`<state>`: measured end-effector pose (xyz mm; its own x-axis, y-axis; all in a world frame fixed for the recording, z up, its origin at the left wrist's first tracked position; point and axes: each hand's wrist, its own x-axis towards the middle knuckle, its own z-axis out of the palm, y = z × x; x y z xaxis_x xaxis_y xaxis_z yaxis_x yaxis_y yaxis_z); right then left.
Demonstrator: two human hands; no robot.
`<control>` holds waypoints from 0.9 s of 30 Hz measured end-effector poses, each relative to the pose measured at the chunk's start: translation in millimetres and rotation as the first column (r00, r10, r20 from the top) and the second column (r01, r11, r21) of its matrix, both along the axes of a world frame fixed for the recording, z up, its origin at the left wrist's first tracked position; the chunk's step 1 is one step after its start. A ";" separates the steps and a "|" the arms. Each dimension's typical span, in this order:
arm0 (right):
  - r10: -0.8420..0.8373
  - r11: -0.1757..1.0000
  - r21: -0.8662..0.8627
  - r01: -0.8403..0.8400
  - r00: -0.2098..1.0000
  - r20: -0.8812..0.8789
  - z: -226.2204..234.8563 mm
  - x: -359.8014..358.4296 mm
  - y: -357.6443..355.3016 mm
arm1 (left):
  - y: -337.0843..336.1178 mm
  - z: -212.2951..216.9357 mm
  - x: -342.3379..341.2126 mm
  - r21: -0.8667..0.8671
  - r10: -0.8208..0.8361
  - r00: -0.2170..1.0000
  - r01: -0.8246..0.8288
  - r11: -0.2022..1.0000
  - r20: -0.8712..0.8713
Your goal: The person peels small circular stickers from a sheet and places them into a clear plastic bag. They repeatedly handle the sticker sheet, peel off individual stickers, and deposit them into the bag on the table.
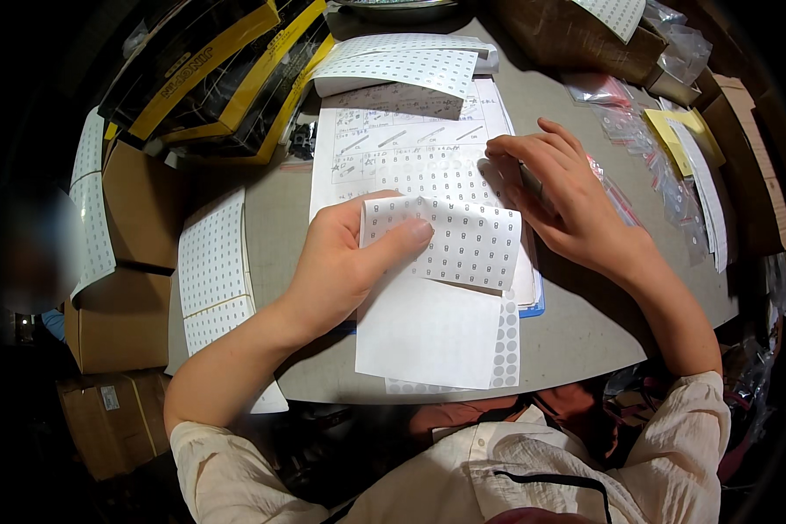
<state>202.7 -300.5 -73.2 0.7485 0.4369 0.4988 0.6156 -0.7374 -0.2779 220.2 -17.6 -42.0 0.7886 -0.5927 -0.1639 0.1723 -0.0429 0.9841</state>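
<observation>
My left hand [345,253] is closed on a white sticker sheet [472,244] printed with rows of small dark marks, its thumb lying on top. The sheet is bent over, with its far part, where some stickers seem to be gone, behind the fold. My right hand [568,196] hovers by the sheet's right edge, fingers bent and apart, with nothing visible in them. Below the held sheet lie a blank white sheet [428,336] and a sheet with grey dots [506,349]. Behind are papers with handwriting and drawings [402,131].
A curled sticker sheet [402,65] lies at the back of the grey table [585,332]. Black and yellow boxes [218,79] are stacked back left, near a cardboard box [148,210]. More sticker sheets [214,253] lie left. Clear plastic bags [629,131] and yellow paper [672,144] lie right.
</observation>
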 end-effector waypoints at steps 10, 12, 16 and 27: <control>-0.005 1.000 0.014 0.005 1.000 -0.013 2.4 -1.0 -1.0 | 3.4 -2.0 2.8 0.010 -0.041 0.999 0.041 0.999 -0.004; -0.007 1.000 0.017 0.006 1.000 0.025 5.0 -1.3 -0.5 | 3.6 -2.4 3.1 -0.023 -0.018 0.999 0.017 1.000 -0.035; 0.019 0.992 0.126 -0.031 0.995 0.100 17.5 -7.5 3.6 | 1.1 -8.5 3.5 -0.129 0.075 0.995 -0.084 0.988 -0.069; 0.286 0.958 -0.113 -0.263 0.866 0.411 39.0 -29.6 10.0 | 2.6 -7.1 9.4 -0.182 0.092 0.983 -0.121 0.976 -0.158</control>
